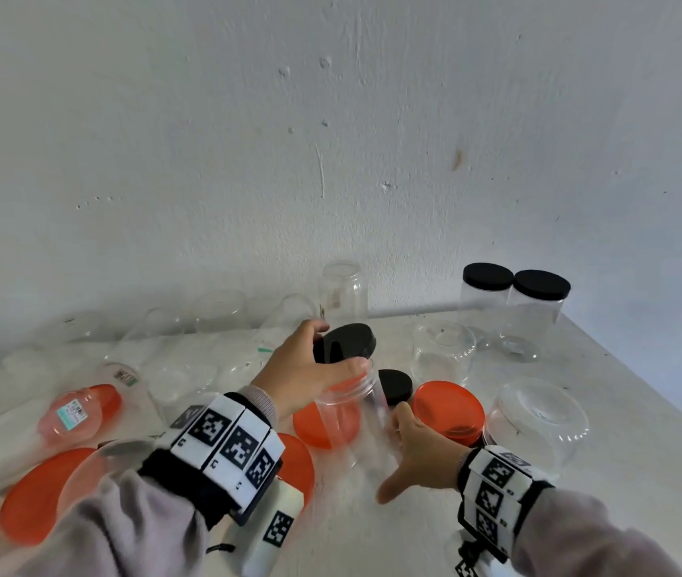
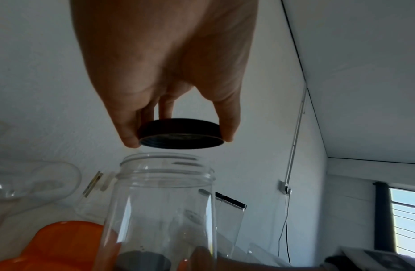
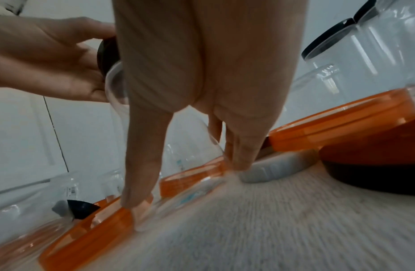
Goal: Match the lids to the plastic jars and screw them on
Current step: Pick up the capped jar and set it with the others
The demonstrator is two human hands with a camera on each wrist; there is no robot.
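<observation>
My left hand (image 1: 333, 347) pinches a black screw lid (image 1: 347, 341) by its rim between thumb and fingers. In the left wrist view the black lid (image 2: 181, 133) hovers level, a small gap above the open threaded mouth of a clear plastic jar (image 2: 164, 183). My right hand (image 1: 403, 447) grips this clear jar (image 1: 347, 410) low on its side. In the right wrist view the thumb (image 3: 141, 165) lies on one side of the jar (image 3: 116, 86) and the fingers (image 3: 241, 143) on the other. The jar stands on the white table (image 1: 580, 493).
Two clear jars with black lids (image 1: 514, 301) stand at the back right. Orange lids (image 1: 449, 408) and a small black lid (image 1: 395, 385) lie around the held jar. Several lidless clear jars (image 1: 443, 351) crowd the back and left. The table edge runs along the right.
</observation>
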